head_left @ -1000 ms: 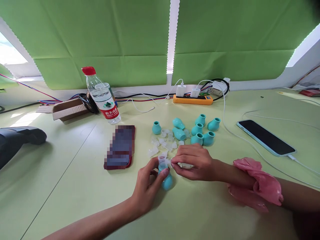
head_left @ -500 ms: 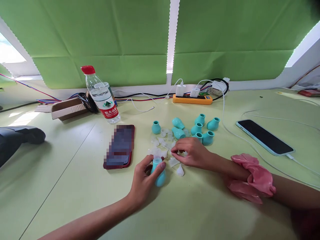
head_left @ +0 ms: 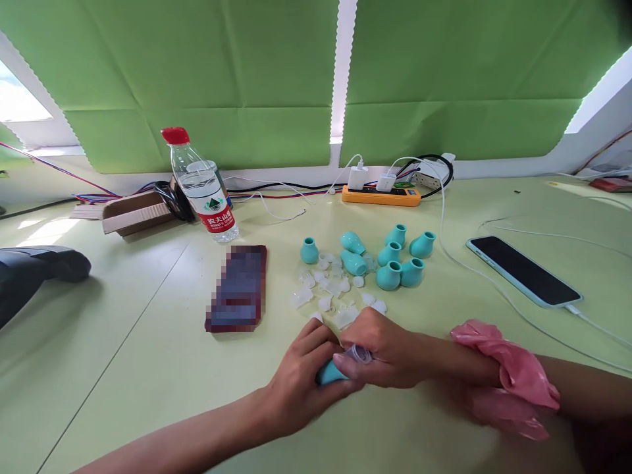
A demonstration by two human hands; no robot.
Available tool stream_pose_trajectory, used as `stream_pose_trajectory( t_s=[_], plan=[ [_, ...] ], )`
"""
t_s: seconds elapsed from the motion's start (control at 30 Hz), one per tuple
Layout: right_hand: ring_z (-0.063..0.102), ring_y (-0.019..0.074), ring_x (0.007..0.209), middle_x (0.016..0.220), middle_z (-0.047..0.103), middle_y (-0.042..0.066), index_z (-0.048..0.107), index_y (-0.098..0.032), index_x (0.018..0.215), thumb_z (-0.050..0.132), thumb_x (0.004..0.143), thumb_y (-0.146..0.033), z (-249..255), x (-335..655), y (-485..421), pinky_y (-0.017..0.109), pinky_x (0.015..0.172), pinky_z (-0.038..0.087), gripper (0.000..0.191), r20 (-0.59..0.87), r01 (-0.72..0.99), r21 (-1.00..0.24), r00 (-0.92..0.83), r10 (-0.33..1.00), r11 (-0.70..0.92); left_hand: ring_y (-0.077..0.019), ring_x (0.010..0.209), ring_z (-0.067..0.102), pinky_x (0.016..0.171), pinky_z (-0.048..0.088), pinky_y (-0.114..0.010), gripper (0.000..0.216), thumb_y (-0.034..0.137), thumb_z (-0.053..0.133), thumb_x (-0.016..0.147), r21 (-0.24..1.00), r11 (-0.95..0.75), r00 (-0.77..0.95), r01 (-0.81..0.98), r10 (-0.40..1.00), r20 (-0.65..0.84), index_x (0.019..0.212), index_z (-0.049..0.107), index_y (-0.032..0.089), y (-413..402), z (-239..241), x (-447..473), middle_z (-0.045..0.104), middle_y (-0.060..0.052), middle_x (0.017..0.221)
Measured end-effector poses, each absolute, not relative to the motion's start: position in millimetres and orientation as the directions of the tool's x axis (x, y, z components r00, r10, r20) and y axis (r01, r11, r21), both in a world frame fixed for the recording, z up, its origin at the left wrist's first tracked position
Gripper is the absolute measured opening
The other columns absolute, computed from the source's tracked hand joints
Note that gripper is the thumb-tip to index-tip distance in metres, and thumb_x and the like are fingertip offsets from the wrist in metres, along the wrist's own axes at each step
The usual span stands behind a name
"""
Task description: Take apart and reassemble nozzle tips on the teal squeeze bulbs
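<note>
My left hand [head_left: 300, 387] is wrapped round a turquoise rubber bulb [head_left: 330, 373], which is tilted with its mouth to the right. At that mouth, my right hand [head_left: 395, 352] grips a translucent plastic piece [head_left: 361, 354] with a round rim. Fingers cover much of both parts, so I cannot tell how deeply they are joined. Just beyond my hands, small translucent plastic pieces [head_left: 347, 316] lie scattered on the table. Behind them are several more turquoise bulbs [head_left: 389, 276], some upright with open mouths and two lying on their sides.
A red-cased phone [head_left: 237, 289] and a water bottle [head_left: 212, 204] are on the left, near an open cardboard box [head_left: 138, 214]. An orange power strip [head_left: 380, 196] sits at the back. On the right, a charging phone [head_left: 523, 270] trails a white cable across the table [head_left: 148, 368].
Both hands have come together nearer me. The held bulb has tipped from upright towards the right, and my right hand has moved from the loose pieces to the bulb's mouth.
</note>
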State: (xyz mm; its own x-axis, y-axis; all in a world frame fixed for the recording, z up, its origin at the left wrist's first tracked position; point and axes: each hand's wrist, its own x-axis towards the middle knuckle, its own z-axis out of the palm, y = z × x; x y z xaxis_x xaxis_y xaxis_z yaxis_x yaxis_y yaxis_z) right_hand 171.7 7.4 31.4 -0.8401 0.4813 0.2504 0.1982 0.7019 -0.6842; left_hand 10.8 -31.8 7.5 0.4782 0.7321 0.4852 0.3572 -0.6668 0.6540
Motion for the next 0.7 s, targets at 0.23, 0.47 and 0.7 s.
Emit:
stream_pose_trajectory(
  t_s=[0.23,0.47,0.7],
  plan=[
    [0.019,0.0046,0.038,0.042,0.019,-0.007,0.024,-0.018,0.046,0.035,0.08,-0.039,28.3,165.7,12.5,0.019,0.035,0.017,0.042,-0.034,0.109,-0.99,-0.809,0.586,0.094,-0.016,0.066,0.045,0.061,0.041,-0.028,0.011,0.024,0.052,0.079,0.475,-0.812,0.58,0.338,0.578,0.574,0.08,0.053,0.013,-38.1,9.6,7.2,0.053,-0.007,0.068],
    [0.022,0.0049,0.038,0.042,0.024,-0.007,0.028,-0.018,0.048,0.037,0.08,-0.044,33.9,175.3,44.3,0.019,0.038,0.021,0.042,0.218,0.309,-0.873,-0.443,0.87,0.377,-0.0172,0.073,0.048,0.066,0.044,-0.029,0.016,0.029,0.05,0.079,0.659,-0.68,0.55,0.322,0.701,0.454,0.083,0.053,0.014,-38.9,11.8,5.3,0.053,-0.009,0.076],
    [0.047,0.0107,0.052,0.068,0.056,0.003,0.054,-0.013,0.094,0.051,0.076,-0.044,28.3,182.2,58.0,0.022,0.05,0.033,0.035,0.485,0.701,-0.292,-0.478,0.733,0.65,-0.0167,0.085,0.051,0.073,0.044,-0.028,0.018,0.028,0.046,0.082,0.83,-0.446,0.412,0.335,0.862,0.297,0.096,0.052,0.02,-34.7,8.1,5.0,0.052,-0.008,0.095]
  ],
)
